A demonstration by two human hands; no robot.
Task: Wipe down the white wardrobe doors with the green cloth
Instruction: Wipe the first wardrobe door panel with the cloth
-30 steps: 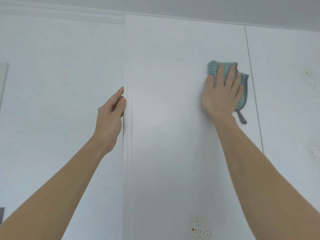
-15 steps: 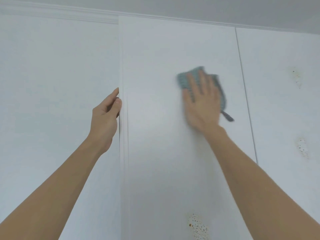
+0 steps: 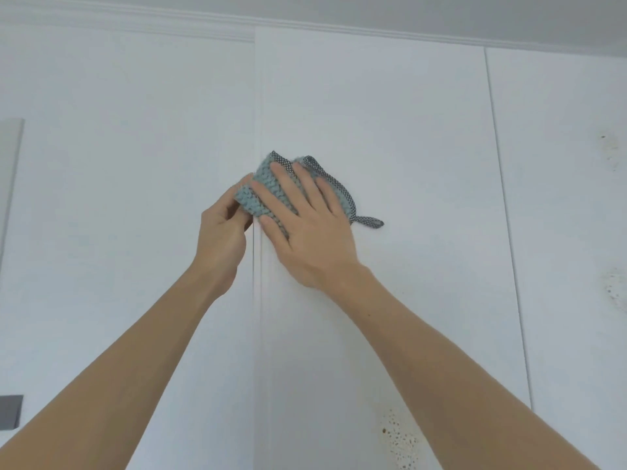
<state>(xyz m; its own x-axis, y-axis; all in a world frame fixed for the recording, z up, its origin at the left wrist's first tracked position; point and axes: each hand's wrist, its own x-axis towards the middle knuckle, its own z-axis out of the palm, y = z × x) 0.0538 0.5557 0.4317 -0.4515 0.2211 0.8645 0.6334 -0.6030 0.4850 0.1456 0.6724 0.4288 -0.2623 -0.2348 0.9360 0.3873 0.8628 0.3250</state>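
The green knitted cloth with a chequered trim and loop lies flat on the middle white wardrobe door, right at the door's left edge. My right hand presses on it with spread, straight fingers. My left hand grips the left edge of that door just below the cloth, its fingertips touching the cloth's left side. A second white door stands to the right, past a thin vertical gap.
Brownish speckled stains mark the middle door low down and the right door. White wall panel fills the left. A ceiling moulding runs along the top. A dark switch plate sits at the far left.
My right hand has slid the cloth leftward across the middle door, from near its right edge to its left edge. My left hand has stayed on the door edge and now meets the cloth.
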